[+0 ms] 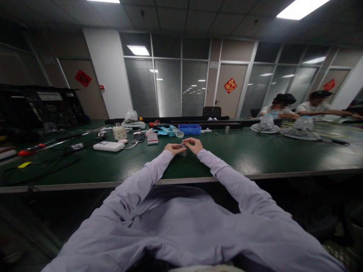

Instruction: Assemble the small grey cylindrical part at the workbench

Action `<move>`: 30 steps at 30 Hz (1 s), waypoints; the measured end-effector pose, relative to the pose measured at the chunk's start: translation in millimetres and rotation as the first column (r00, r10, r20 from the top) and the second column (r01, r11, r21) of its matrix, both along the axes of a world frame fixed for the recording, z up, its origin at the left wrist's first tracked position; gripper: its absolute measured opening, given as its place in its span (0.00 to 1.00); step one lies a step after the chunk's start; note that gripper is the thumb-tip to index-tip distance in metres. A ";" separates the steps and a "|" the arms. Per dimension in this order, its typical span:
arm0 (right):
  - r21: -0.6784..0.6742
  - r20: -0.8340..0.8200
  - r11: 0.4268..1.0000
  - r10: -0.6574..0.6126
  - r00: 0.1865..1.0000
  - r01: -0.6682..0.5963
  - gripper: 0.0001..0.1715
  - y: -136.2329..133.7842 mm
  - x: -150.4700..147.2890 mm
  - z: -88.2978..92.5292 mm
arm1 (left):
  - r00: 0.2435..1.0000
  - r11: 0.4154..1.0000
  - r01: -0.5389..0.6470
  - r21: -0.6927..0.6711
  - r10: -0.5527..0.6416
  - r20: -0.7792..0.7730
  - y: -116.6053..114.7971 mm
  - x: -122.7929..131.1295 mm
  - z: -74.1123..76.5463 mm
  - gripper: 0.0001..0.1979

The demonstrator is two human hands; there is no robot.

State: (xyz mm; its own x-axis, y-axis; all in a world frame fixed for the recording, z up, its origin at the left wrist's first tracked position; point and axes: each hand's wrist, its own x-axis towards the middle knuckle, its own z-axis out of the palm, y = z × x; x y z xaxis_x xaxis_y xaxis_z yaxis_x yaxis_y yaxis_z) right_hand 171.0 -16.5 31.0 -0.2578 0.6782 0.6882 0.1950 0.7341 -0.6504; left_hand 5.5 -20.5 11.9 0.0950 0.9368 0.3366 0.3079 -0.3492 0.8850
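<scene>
Fingers of the left hand (173,148) and right hand (195,146) curl narrowly, grip unclear, at the top of a small silvery cylinder (184,153), upright between them on the dark-green worktop (104,170), neither clearly nearer.

Green table (227,155): blue bin (189,130) at twelve o'clock, fan (136,124) and jar (119,133) at eleven, power bank (108,146) at ten.

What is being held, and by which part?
The left hand and right hand meet at the top of a small metallic cylinder; the exact grip is too small to tell.
</scene>
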 end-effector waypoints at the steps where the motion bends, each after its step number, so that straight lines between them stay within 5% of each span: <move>1: -0.005 -0.005 1.000 0.005 1.000 -0.005 0.10 -0.8 0.1 0.4 | 1.000 1.000 -0.003 0.000 0.003 0.002 -0.8 0.4 0.6 0.32; 11: -0.010 -0.025 1.000 0.023 0.999 -0.024 0.12 -1.9 0.1 -0.7 | 1.000 1.000 -0.025 0.003 0.025 -0.017 -2.4 0.6 0.6 0.32; 22: -0.006 -0.001 0.989 -0.148 0.989 0.148 0.14 -7.3 2.6 4.4 | 1.000 1.000 -0.004 -0.003 0.004 0.004 2.6 -0.7 -1.8 0.33; 30: 0.033 -0.044 0.996 -0.083 0.996 0.084 0.17 -9.2 -1.5 4.2 | 0.999 0.999 -0.033 -0.016 0.033 0.001 -3.0 1.2 1.9 0.32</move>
